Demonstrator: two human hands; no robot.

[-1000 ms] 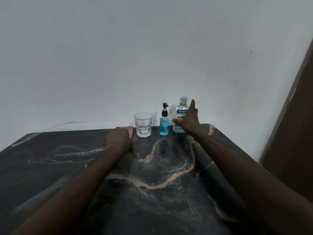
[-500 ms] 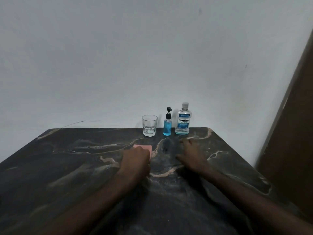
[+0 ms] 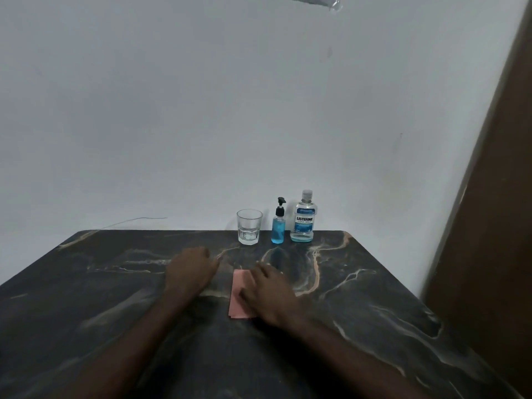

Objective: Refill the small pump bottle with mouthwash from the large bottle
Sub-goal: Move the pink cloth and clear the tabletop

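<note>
Hands down on the table [image 3: 86, 298], neither one at the bottles.

Right hand [image 3: 269, 293] lies with relaxed fingers across a pink sheet [image 3: 237, 300], covering its right side without gripping it; left hand [image 3: 190, 269] rests near it on the dark marbled top, fingers loosely curled, holding nothing. Well beyond both, at the far edge by the wall, a glass [image 3: 249, 230], the small pump bottle [image 3: 278, 228] of blue liquid and the large bottle [image 3: 302, 218] stand upright in a row, capped.

Place: we see what looks like a home room.
Signs: dark marble table [image 3: 374, 286] against bare white wall [image 3: 201, 110]; drinking glass [image 3: 249, 230] and mouthwash bottle [image 3: 304, 218] at far edge.
</note>
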